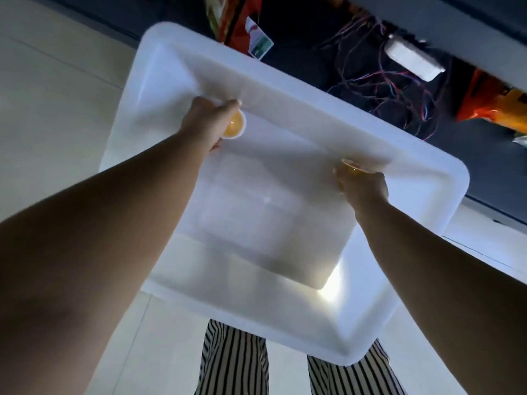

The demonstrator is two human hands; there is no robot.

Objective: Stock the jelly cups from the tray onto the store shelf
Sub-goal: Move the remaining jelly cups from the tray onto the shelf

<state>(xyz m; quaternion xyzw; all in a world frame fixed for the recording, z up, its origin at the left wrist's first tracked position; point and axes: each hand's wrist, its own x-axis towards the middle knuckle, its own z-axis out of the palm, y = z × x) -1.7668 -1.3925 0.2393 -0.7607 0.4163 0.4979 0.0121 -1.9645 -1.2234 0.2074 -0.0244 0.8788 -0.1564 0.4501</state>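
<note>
Inside white tray (285,81), left hand (204,121) fingers grasping orange jelly cup (235,125), right hand (363,186) fingers grasping second cup (352,166)

open white tray (159,61) floor between the hands, far rim against dark shelf crowded with snack bags (236,21), tangled wires (399,81)

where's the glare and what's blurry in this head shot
Head view: a bright glare patch on the white tray near its lower right; the right hand and its jelly cup are motion-smeared; wide-angle lens bends the tray's edges; the wires behind sit in dim light.
</note>
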